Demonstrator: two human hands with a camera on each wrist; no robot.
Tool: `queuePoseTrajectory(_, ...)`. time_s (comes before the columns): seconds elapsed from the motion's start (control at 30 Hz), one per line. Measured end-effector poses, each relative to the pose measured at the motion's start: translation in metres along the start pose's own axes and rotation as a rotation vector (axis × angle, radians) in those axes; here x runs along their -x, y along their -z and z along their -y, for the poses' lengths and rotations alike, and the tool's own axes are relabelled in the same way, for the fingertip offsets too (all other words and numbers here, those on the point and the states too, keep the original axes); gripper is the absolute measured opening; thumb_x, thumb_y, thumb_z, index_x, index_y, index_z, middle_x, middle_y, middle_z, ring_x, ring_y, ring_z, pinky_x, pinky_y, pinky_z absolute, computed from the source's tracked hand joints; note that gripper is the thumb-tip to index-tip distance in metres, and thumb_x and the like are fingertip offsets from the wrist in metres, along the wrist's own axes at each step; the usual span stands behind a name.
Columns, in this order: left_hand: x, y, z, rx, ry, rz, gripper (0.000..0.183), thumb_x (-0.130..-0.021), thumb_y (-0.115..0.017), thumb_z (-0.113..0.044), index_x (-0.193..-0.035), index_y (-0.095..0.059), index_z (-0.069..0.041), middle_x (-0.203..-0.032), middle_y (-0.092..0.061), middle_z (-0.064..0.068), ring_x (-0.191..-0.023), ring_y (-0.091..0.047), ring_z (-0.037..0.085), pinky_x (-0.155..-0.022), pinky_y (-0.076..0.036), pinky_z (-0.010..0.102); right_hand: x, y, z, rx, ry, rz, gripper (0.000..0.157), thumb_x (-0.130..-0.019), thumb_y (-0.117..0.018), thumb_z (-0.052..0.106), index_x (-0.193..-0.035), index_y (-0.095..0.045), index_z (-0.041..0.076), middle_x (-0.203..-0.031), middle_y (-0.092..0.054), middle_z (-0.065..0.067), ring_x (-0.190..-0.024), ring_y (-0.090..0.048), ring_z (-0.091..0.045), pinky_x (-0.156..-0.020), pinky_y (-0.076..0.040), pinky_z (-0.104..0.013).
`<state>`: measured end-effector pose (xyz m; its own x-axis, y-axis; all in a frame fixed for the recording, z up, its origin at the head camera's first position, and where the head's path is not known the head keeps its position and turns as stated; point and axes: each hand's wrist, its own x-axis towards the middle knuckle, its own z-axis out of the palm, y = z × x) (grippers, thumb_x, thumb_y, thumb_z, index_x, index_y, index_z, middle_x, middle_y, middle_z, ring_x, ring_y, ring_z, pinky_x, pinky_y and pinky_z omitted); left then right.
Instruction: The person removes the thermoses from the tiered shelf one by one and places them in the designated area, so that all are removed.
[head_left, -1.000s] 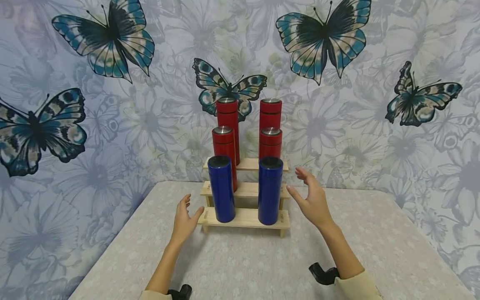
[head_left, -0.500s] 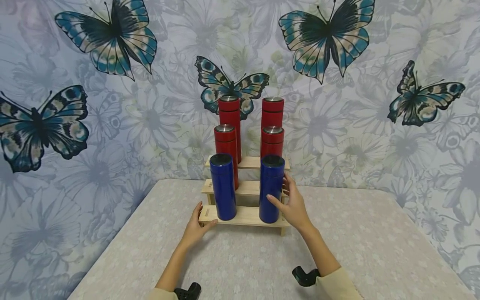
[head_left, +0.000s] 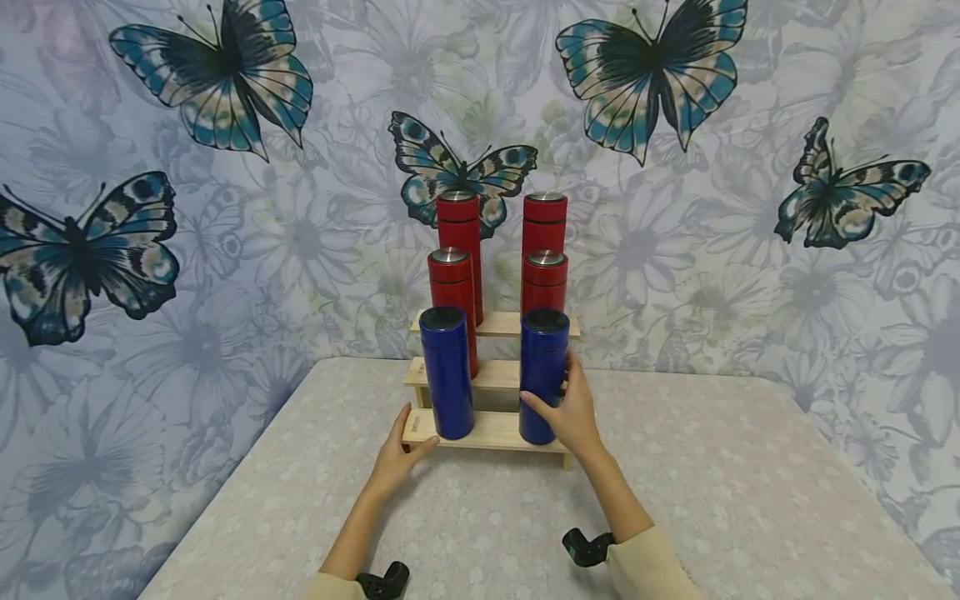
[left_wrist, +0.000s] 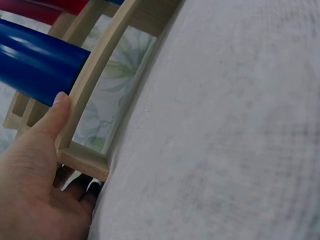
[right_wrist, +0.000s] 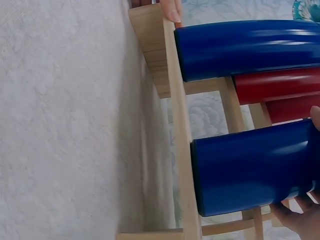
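A stepped wooden stand bears two blue flasks on its lowest shelf. My right hand holds the right blue flask, thumb across its front and fingers behind. In the right wrist view that flask has its base at the shelf board, and fingertips of the right hand show at the edge. The left blue flask stands upright, untouched. My left hand grips the stand's front left corner. The left wrist view has its thumb on the shelf edge, the other fingers partly hidden below.
Behind, on the higher shelves, stand several red flasks with steel lids, the right ones partly covered by the blue flask. A pale patterned cloth covers the table. A butterfly-print backdrop rises close behind the stand.
Both hands moved inward from beside the stand. The right hand took hold of the right blue flask, and the left hand took hold of the stand's corner. The flasks keep their places.
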<state>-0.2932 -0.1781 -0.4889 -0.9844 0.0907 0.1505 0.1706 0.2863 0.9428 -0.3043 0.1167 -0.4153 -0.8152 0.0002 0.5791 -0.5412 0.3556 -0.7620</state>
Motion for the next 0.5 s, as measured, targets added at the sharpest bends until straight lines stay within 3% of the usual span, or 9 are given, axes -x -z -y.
queuePoseTrajectory(0.2,-0.01,-0.001,0.025,-0.031,0.012,-0.024,0.092,-0.084,-0.069,-0.035,-0.149,-0.008,-0.012,-0.143,-0.029,0.025,-0.121,-0.044,0.037,-0.097,-0.037,0.049,0.002,-0.003,-0.001,0.02,0.026,-0.025,0.092,-0.077,-0.077,0.022,-0.145,-0.018,0.002,-0.134,-0.04,-0.019,-0.11,-0.048,-0.031,-0.083,-0.046,-0.048)
queuePoseTrajectory(0.5,-0.009,0.0,0.031,-0.028,-0.018,-0.026,0.091,-0.084,-0.068,-0.036,-0.149,-0.009,-0.013,-0.142,-0.033,0.021,-0.118,-0.047,0.034,-0.093,-0.042,0.047,0.005,-0.003,-0.003,0.012,0.073,-0.059,0.089,-0.076,-0.078,0.022,-0.145,-0.023,0.006,-0.129,-0.045,-0.017,-0.107,-0.051,-0.029,-0.081,-0.048,-0.048)
